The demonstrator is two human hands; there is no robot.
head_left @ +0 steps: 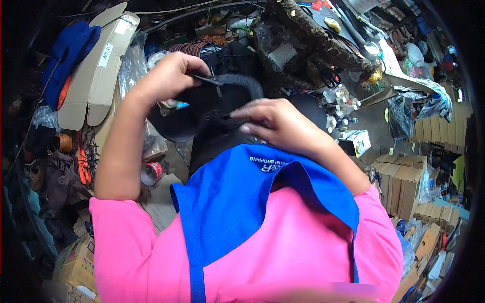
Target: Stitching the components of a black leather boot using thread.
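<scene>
My left hand (pixel 169 76) is closed around a thin black strip, a cable tie (pixel 208 80), that sticks out to the right from its fingers. A black ribbed hose (pixel 242 83) curves in an arch between both hands, over a dark bundle held in front of my chest. My right hand (pixel 275 121) pinches the lower part of that bundle, just below the hose, with thumb and fingers together. My pink sleeves and a blue apron (pixel 237 202) fill the lower part of the view and hide what lies under the bundle.
A folded cardboard box (pixel 96 70) and blue cloth (pixel 68 50) lie at the left. Small brown cartons (pixel 404 187) are stacked at the right. Small white bottles (pixel 338 108) and a white box (pixel 356 141) stand right of my hands. Coiled wire and clutter lie behind.
</scene>
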